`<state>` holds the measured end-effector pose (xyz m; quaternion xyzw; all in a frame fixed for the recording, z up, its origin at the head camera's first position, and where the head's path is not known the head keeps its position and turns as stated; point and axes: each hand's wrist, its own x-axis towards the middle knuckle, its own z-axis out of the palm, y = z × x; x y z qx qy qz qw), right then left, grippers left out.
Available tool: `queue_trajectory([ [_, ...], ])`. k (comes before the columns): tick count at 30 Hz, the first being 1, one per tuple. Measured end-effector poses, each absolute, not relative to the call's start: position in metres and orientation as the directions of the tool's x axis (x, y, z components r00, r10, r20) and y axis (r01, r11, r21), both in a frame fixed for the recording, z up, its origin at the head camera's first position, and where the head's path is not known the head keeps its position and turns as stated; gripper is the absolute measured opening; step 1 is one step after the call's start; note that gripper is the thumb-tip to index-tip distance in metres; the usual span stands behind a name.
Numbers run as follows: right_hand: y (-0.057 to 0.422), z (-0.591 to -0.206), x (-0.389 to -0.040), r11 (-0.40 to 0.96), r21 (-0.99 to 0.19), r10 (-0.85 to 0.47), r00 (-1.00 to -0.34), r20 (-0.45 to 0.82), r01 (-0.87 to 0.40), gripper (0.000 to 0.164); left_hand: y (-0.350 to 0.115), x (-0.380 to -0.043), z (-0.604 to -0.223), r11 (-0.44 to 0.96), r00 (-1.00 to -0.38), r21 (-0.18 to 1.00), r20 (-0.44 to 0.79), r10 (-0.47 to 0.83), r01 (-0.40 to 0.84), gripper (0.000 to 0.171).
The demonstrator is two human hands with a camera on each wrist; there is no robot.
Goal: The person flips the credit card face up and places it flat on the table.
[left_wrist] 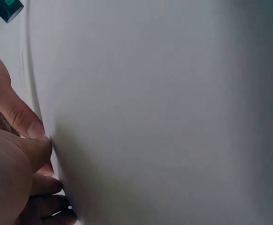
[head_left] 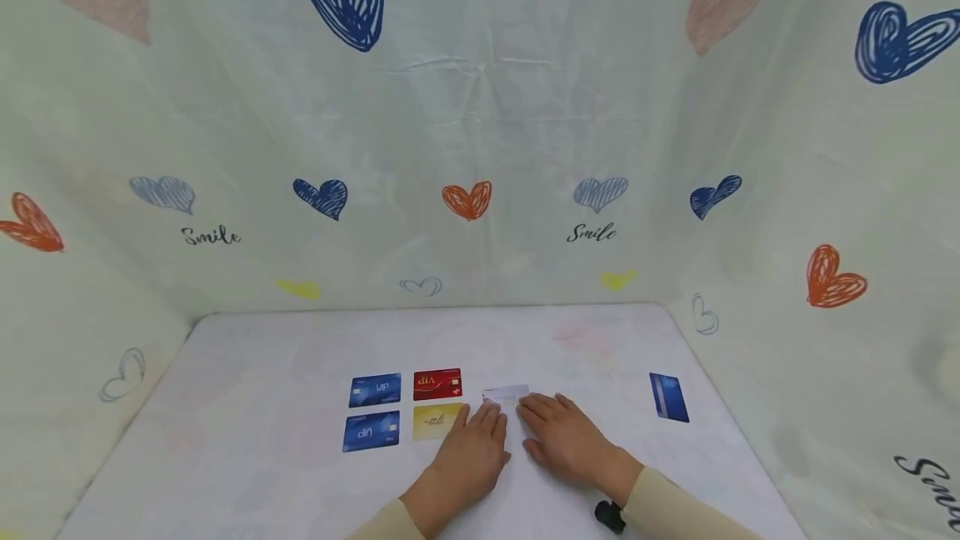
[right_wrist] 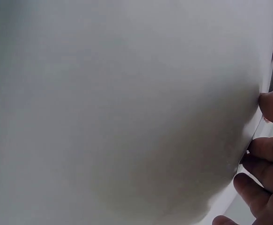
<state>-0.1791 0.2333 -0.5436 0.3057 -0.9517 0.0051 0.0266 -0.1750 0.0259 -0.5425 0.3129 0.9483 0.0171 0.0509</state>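
Observation:
A pale card (head_left: 507,393) lies flat on the white table in the head view, its near edge partly covered by fingers. My left hand (head_left: 472,455) reaches over its left side, palm down, with fingertips on or beside the card. From the right, my right hand (head_left: 567,442) touches the card's right end with extended fingers. Just left of my left hand sits a gold card (head_left: 433,422), a corner of it behind the fingers. In the wrist views, the fingers of the left hand (left_wrist: 19,164) and right hand (right_wrist: 267,164) meet the tabletop.
A red VIP card (head_left: 438,384) lies behind the gold one. Two blue VIP cards, one farther (head_left: 375,390) and one nearer (head_left: 371,432), form a column to their left. Another blue card (head_left: 669,397) with a stripe lies far right. A heart-printed curtain (head_left: 480,123) surrounds the table.

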Motion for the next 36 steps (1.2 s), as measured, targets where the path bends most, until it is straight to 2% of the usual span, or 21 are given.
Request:
queue_trajectory([
  [5,0.223,-0.546,-0.195,0.839,-0.045,-0.543,-0.840,-0.004,-0.542,0.054,0.026,-0.190,-0.539,0.830,-0.823,0.054,-0.105,0.558,0.556,0.067],
  [12,0.219,-0.543,-0.208,0.872,-0.049,-0.490,-0.871,-0.042,-0.488,0.056,0.027,-0.207,-0.535,0.835,-0.830,0.037,-0.096,0.550,0.549,0.076],
  [21,0.220,-0.545,-0.206,0.880,-0.097,-0.470,-0.882,-0.040,-0.465,0.059,0.025,-0.210,-0.537,0.846,-0.837,0.063,-0.122,0.534,0.530,0.082],
  [36,0.219,-0.545,-0.208,0.876,-0.095,-0.478,-0.877,-0.046,-0.472,0.058,0.022,-0.212,-0.538,0.865,-0.857,0.076,-0.116,0.502,0.496,0.091],
])
